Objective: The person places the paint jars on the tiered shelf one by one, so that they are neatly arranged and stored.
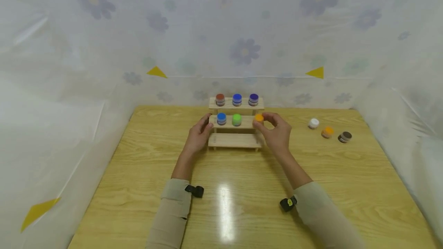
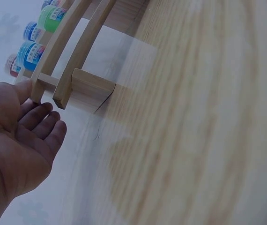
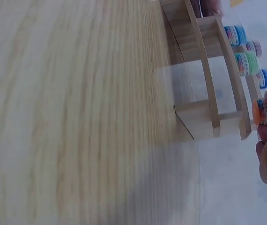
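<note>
A three-step wooden stand (image 1: pixel 235 140) stands at the back middle of the table. My left hand (image 1: pixel 199 135) grips the left end of its middle step, thumb in front; in the left wrist view the hand's fingers (image 2: pixel 40 122) curl by that step's end. My right hand (image 1: pixel 278 133) pinches an orange paint jar (image 1: pixel 258 118) between thumb and fingers, at the middle step's right end. Along that step sit a light blue jar (image 1: pixel 221 118) and a green jar (image 1: pixel 237 120). The top step carries a brown jar (image 1: pixel 220 100), a blue jar (image 1: pixel 237 100) and a purple jar (image 1: pixel 253 100).
On the table (image 1: pixel 155 203) to the right lie a white-lidded jar (image 1: pixel 313 123), a second orange jar (image 1: pixel 327 132) and a black jar (image 1: pixel 345 137). A flower-patterned curtain (image 1: pixel 207 41) hangs close behind the stand and along both sides of the table.
</note>
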{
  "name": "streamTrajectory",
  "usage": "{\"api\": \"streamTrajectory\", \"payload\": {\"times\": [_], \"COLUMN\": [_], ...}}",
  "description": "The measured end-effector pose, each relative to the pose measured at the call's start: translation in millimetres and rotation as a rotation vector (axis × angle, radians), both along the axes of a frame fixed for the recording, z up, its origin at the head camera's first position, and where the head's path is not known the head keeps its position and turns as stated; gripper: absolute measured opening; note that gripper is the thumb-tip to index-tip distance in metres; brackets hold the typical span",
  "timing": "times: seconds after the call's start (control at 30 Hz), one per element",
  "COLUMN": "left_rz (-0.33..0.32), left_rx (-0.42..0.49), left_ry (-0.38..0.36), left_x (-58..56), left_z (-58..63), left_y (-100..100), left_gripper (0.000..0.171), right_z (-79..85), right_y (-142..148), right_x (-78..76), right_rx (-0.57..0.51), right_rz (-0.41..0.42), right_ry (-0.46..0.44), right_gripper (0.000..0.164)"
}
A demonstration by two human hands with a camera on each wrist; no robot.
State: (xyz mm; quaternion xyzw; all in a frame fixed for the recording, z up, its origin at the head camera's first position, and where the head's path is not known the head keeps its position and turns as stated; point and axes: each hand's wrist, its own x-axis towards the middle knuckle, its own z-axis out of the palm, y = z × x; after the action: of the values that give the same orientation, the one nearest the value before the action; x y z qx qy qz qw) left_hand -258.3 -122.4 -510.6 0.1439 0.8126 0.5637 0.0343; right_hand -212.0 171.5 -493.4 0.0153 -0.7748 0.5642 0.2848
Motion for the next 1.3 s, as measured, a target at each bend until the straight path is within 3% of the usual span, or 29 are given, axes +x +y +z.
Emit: {"api": "streamTrajectory", "payload": {"times": [0.23, 0.53, 0.73, 1.0, 1.2, 1.3], "left_rz": [0.003, -0.001, -0.006, -0.008, -0.006, -0.009], "left_rx": [-0.014, -0.011, -0.005, -0.012, -0.022, -0.021], "left_ry": [0.001, -0.005, -0.007, 0.013, 0.014, 0.010], "left_x": [-1.5, -0.6, -1.5, -3.3, -2.7, -2.6], "left_z": [-0.2, 2.2, 1.8, 0.4, 0.0, -0.9], "left_y": [2.0, 2.6, 2.8, 0.1, -1.1, -2.2], "left_gripper": [0.057, 0.057, 0.057, 0.058, 0.057, 0.057], "right_z": [-0.1, -1.7, -3.5, 20.1, 16.0, 6.0], "right_y": [-10.1, -12.2, -10.2, -16.3, -7.4, 2.1], "right_x": [-6.5, -8.0, -6.8, 18.3, 28.7, 30.6], "right_rx": [0.008, 0.022, 0.025, -0.034, -0.061, -0.071], "right_rz": [0.010, -0.005, 0.013, 0.037, 0.026, 0.008], "right_ry": [0.043, -0.024, -0.012, 0.034, 0.010, -0.023], "right_gripper": [0.038, 0.036, 0.041, 0.038, 0.037, 0.035]}}
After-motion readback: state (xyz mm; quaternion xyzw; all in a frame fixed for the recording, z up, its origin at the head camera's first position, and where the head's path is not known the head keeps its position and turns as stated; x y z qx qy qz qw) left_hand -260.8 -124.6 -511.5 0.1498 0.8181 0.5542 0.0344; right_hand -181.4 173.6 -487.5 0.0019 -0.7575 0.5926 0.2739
